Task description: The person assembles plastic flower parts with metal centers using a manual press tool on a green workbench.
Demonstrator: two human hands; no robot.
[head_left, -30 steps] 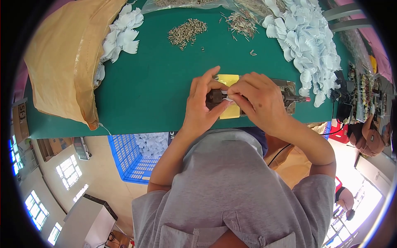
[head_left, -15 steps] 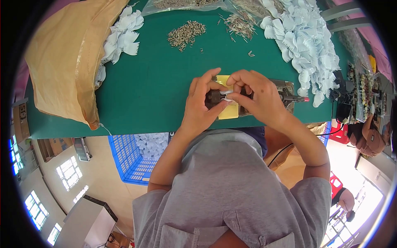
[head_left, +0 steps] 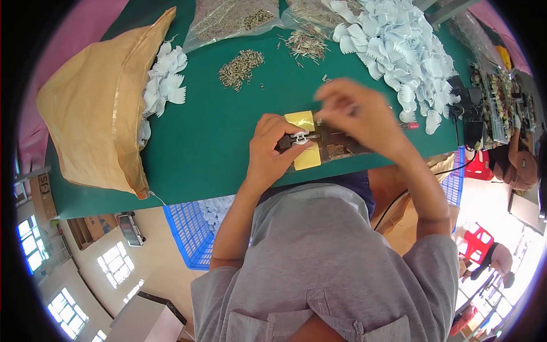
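A small white plastic piece (head_left: 300, 138) sits at the left end of a dark metal fixture (head_left: 336, 150) with yellow plates (head_left: 307, 159). My left hand (head_left: 270, 147) closes on that piece, thumb on the near side and forefinger on the far side. Over the fixture's right part hovers my right hand (head_left: 360, 117), smeared by motion, off the white piece. Its fingers are too blurred to show whether they hold anything. Beyond the hands lie a pile of small metal clips (head_left: 241, 69) and a pile of thin metal pins (head_left: 306, 47).
White toothed plastic pieces (head_left: 393, 51) are heaped at the far right; more spill from a tan sack (head_left: 91, 108) at left. Clear bags (head_left: 228, 23) lie at the back of the green table (head_left: 199, 137). A blue crate (head_left: 191, 245) stands below the front edge.
My right hand has let go of the white piece and moved away to the right, uncovering the fixture's middle. My left hand stays at the piece. The whole view has shifted slightly.
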